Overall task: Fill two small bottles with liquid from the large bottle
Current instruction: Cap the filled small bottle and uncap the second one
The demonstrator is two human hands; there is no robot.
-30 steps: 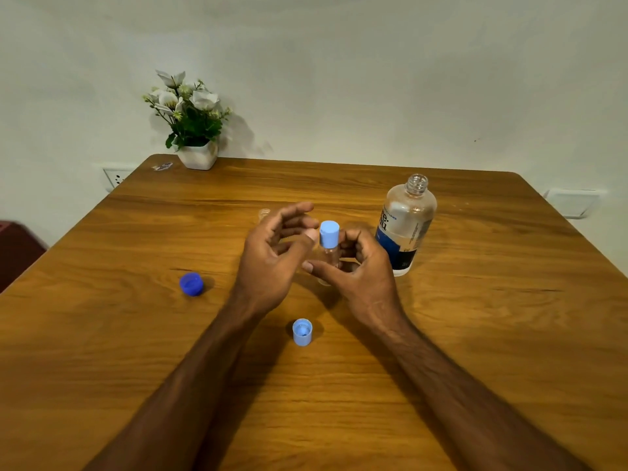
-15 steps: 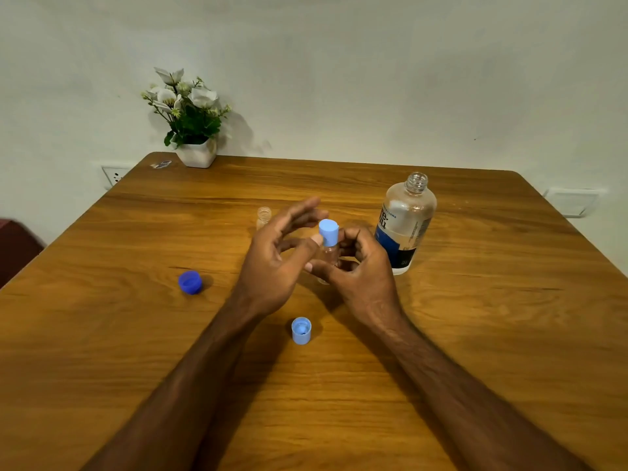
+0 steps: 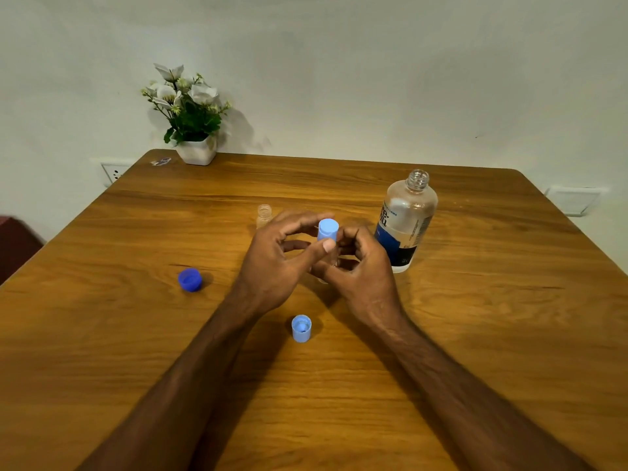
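Left hand point(image 3: 272, 263) now on light-blue cap point(image 3: 328, 230), beside large bottle point(image 3: 406, 220).

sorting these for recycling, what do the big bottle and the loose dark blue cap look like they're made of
Big bottle: probably clear plastic, glossy; the table shows through it above a printed label, though glass can't be ruled out.
Dark blue cap: opaque moulded plastic by its look, smooth with a slight sheen.

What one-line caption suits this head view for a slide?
Both hands cap a small clear bottle with a light blue cap, left hand on the cap, right hand holding the bottle.
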